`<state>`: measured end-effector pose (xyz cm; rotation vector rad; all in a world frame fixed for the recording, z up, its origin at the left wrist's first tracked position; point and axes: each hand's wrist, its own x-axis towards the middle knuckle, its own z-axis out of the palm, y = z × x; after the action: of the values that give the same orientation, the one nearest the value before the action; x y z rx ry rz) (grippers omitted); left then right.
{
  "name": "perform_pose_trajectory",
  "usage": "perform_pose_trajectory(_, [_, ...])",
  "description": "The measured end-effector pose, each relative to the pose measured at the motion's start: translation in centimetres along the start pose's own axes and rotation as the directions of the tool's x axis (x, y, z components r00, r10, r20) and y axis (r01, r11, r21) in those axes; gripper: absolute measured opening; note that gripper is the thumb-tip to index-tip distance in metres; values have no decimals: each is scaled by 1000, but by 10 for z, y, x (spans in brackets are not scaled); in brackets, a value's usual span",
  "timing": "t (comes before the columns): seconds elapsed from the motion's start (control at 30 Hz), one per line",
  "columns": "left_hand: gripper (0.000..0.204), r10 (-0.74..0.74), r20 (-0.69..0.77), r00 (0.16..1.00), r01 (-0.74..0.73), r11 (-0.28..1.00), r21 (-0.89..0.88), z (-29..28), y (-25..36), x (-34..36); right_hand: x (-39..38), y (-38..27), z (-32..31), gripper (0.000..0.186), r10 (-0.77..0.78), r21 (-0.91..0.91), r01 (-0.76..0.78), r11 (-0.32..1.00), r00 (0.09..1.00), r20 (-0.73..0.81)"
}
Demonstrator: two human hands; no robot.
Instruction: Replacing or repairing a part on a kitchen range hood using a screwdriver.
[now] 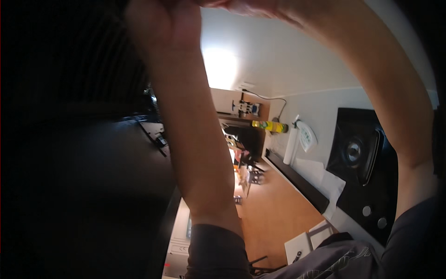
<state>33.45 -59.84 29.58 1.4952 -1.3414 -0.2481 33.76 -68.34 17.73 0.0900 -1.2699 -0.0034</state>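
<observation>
Both my arms are raised, and the hands reach the top edge of the head view. My left hand (163, 21) is in shadow at the upper left, beside a dark ribbed surface (88, 60); its fingers are cut off or lost in the dark. My right hand (262, 7) comes across from the right and lies close to the left one at the top edge. Its fingers are mostly out of the picture. Whether either hand holds anything is hidden.
A black stove (344, 186) with a burner (354, 151) and two knobs is at right. Beside it are a white sheet (335, 186), a white roll (291, 145) and a yellow bottle (270, 126). A large dark panel (93, 186) fills the left. Wooden floor (274, 209) shows below.
</observation>
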Motion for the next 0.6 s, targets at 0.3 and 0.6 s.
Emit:
perform_pose_trajectory(0.3, [15, 20, -291, 956, -35, 998, -47, -15, 2, 9, 21, 26, 11, 31, -655, -956, 73, -285, 713, 250])
perform_pose_trajectory(0.6, [20, 17, -122, 992, -8, 998, 70, -24, 9, 12, 26, 22, 8, 32, -457, -603, 320, -731, 428, 780])
